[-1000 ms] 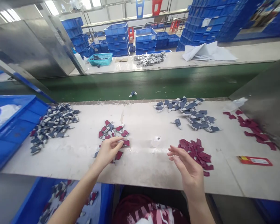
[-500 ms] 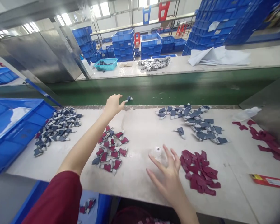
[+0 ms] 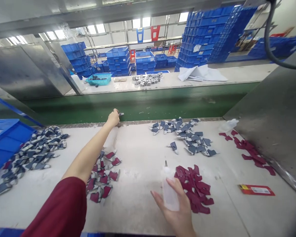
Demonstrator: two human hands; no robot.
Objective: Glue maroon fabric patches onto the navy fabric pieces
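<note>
Bottle: translucent plastic squeeze bottle (image 3: 169, 192), nozzle up, tilted slightly, in the right hand (image 3: 179, 214) over the white bench (image 3: 138, 214).
Handling: judged light and thin-walled, likely to dent if squeezed; best held round the body, below the nozzle.
Right grip: narrow, thumb and fingers (image 3: 174, 181) closed on the bottle.
Near pieces: maroon fabric pieces (image 3: 193, 191) just beside the right hand.
Left arm: red sleeve (image 3: 58, 207), arm stretched across mixed red-and-grey pieces (image 3: 101, 177).
Left hand: left hand (image 3: 112, 119) at the bench's far edge, just beside a small dark piece (image 3: 121, 114); grip cannot be told, fingers hidden.
Far: green conveyor side (image 3: 138, 105), stacked blue crates (image 3: 118, 59).
</note>
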